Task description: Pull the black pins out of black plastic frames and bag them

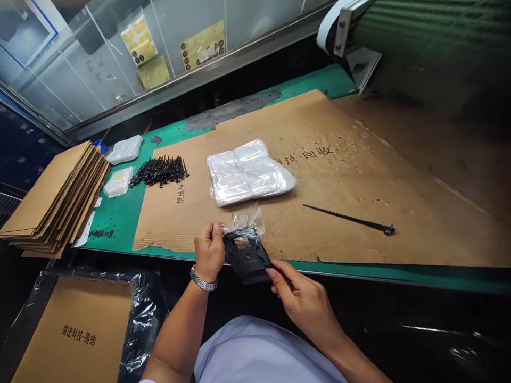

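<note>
In front of my body I hold a black plastic frame-like part (248, 261) with a rectangular opening, just off the table's front edge. A small clear plastic bag (250, 219) lies over its far end. My left hand (209, 250) is closed in a pinch at the bag's edge, beside the part's far left corner. My right hand (299, 295) grips the near right corner between thumb and fingers. Beyond them lies a bundle of clear plastic bags (249, 173). To the right rests a long, thin black strip (349, 218) with a small head.
Cardboard sheets (339, 181) cover much of the green table (115, 213). A heap of black pin-like pieces (162, 170) and a stack of cardboard (59, 197) are on the left. A cardboard-topped container (80, 324) stands low left. A green-belted conveyor (431, 48) rises at right.
</note>
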`<state>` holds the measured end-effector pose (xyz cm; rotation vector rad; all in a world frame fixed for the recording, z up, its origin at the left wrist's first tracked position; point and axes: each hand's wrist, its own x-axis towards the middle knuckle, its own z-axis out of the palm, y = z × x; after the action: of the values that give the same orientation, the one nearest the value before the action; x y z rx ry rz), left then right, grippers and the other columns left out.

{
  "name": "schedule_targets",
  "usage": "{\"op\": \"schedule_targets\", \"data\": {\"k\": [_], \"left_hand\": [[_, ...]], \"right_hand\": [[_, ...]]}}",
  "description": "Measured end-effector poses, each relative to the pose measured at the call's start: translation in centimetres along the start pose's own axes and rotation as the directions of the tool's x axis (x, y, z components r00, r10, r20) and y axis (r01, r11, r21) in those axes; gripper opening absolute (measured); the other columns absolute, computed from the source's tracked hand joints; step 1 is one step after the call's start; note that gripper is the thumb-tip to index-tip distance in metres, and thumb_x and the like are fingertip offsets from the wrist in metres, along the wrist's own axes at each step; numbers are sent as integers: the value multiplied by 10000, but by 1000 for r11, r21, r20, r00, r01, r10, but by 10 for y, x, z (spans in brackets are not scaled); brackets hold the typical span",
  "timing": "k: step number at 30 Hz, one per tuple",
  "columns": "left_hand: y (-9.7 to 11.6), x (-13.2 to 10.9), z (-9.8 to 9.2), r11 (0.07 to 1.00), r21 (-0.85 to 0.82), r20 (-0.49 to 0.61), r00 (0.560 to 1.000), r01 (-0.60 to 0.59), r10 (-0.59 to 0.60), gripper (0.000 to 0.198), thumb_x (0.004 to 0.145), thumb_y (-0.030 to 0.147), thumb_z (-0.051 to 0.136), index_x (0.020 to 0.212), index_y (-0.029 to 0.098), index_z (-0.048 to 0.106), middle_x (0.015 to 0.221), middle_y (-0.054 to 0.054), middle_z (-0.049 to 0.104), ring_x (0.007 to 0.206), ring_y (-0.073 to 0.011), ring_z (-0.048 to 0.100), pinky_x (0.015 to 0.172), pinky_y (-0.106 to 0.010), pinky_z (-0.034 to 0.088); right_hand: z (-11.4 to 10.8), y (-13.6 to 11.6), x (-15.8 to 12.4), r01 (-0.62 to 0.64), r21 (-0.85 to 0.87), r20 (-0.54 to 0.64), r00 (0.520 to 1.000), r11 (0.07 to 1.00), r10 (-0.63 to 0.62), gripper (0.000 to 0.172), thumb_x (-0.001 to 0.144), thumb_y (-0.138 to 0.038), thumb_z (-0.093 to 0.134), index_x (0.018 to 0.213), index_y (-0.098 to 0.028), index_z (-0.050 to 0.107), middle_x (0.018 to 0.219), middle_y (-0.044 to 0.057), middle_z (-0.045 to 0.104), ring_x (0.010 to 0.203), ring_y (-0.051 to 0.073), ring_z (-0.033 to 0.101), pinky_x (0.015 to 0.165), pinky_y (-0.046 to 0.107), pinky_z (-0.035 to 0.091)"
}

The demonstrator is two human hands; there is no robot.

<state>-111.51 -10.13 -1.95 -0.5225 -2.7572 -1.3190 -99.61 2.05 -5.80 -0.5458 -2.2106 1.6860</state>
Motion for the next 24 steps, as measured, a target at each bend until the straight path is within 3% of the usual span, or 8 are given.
{"op": "schedule_targets", "data": {"k": [2, 4, 8, 10, 14, 16, 20, 24], "left_hand": [[1, -2, -1, 999, -39, 15, 1000, -10, 11, 385, 932, 306, 223, 877, 150, 570, 685, -22, 569, 631, -116, 532, 596, -224, 425], [3, -4, -3, 997, -50, 36, 998, -55, 57, 260, 895, 289, 350, 895, 152, 571, 753, -34, 580, 698, -132, 541, 656, -245, 438], [11, -7, -4, 930, 251, 78, 963, -268, 256, 247, 785, 176, 508, 1027, 171, 560, 868, -63, 587, 815, -194, 513, 743, -326, 412], [15, -7, -3, 840, 402, 98, 929, -365, 357, 214, 812, 131, 440, 959, 184, 586, 781, -51, 598, 736, -187, 512, 675, -314, 388], [25, -13, -4, 716, 364, 196, 801, -596, 566, 215, 860, 185, 397, 875, 188, 612, 619, -31, 588, 598, -163, 515, 561, -301, 326], [30, -17, -7, 698, 344, 247, 777, -628, 578, 219, 872, 217, 403, 869, 192, 620, 578, -30, 587, 560, -158, 522, 527, -303, 300], [40, -28, -11, 743, 367, 272, 829, -560, 489, 228, 877, 221, 408, 944, 185, 623, 579, -44, 622, 529, -168, 548, 499, -305, 284], [55, -40, -4, 685, 271, 385, 728, -677, 567, 256, 853, 199, 425, 1008, 125, 614, 565, -68, 627, 509, -187, 556, 483, -320, 271]], "right_hand": [[0, 2, 0, 29, -5, -5, 1000, 1000, -29, 246, 794, -415, 486, 843, -212, 615, 650, 31, 640, 482, 199, 582, 486, 307, 495], [-1, 2, 1, 65, 4, -8, 998, 998, -65, 229, 788, -391, 497, 849, -216, 631, 722, 47, 664, 581, 225, 620, 584, 336, 519], [-1, -3, 4, 118, 60, 12, 993, 991, -119, 200, 752, -363, 533, 826, -239, 672, 811, 54, 681, 752, 261, 636, 702, 361, 504], [-1, -6, 6, 111, 103, 26, 993, 988, -114, 193, 726, -373, 559, 810, -244, 677, 793, 50, 681, 741, 263, 634, 692, 363, 499], [0, -6, 10, -6, 218, 12, 1000, 976, 4, 235, 711, -429, 609, 807, -214, 608, 673, 43, 642, 536, 212, 594, 481, 309, 485], [1, -5, 14, -88, 308, -16, 995, 947, 97, 315, 730, -484, 612, 853, -214, 506, 564, -4, 572, 430, 168, 527, 376, 253, 423], [6, -7, 19, -198, 487, -20, 971, 851, 237, 476, 731, -558, 620, 959, -212, 385, 563, -52, 491, 433, 127, 480, 378, 206, 385], [13, -7, 12, -205, 513, -12, 969, 834, 246, 615, 726, -565, 628, 1143, -206, 353, 664, -2, 568, 515, 165, 526, 465, 260, 445]]}}
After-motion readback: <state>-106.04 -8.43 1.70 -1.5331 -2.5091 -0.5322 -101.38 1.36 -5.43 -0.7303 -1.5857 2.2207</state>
